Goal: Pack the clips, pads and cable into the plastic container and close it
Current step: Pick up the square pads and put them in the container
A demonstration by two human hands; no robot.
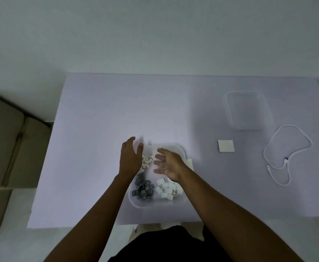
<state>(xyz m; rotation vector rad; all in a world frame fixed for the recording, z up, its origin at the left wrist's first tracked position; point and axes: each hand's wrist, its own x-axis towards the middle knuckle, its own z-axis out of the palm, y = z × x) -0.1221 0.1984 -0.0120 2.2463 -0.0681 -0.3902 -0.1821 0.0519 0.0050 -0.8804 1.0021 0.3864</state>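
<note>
Both the left hand [130,157] and right hand [169,165] hover spread and empty over the clear divided plastic container [155,204] holding grey clips [142,189] and white clips [168,189]; square cream pad [226,146], looped white cable [287,156] and clear lid [247,110] lie outside, unpacked.

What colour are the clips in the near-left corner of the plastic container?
Those clips are dark grey, clearest in the head view.

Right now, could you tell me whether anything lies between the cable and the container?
A square pad lies flat between the cable and the container, and the right hand hovers over the container.
</note>
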